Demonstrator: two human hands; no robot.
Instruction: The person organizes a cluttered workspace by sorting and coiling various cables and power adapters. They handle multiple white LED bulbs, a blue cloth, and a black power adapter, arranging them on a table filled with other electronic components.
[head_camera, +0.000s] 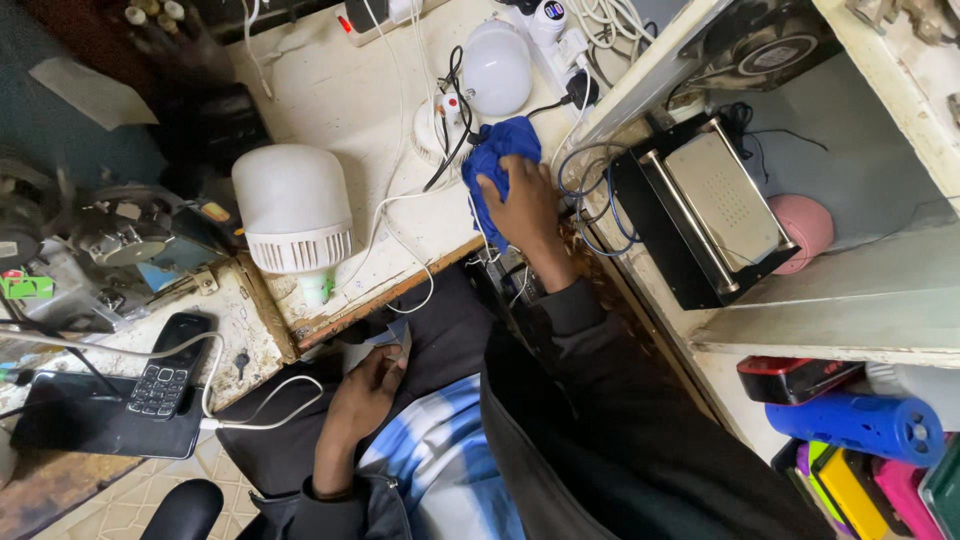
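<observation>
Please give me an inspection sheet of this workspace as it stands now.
Surface: stained cream worktop, chipped front edge.
Job's things: crumpled blue cloth under right hand; small flat grey piece in left hand.
Clutter: large white bulb lamp, round white bulb, black keypad phone, black plate machine.
Hands: right pressing cloth; left at lap.
Cables: white cables tangled across worktop.
Surroundings: blue cylinder speaker on shelf.
</observation>
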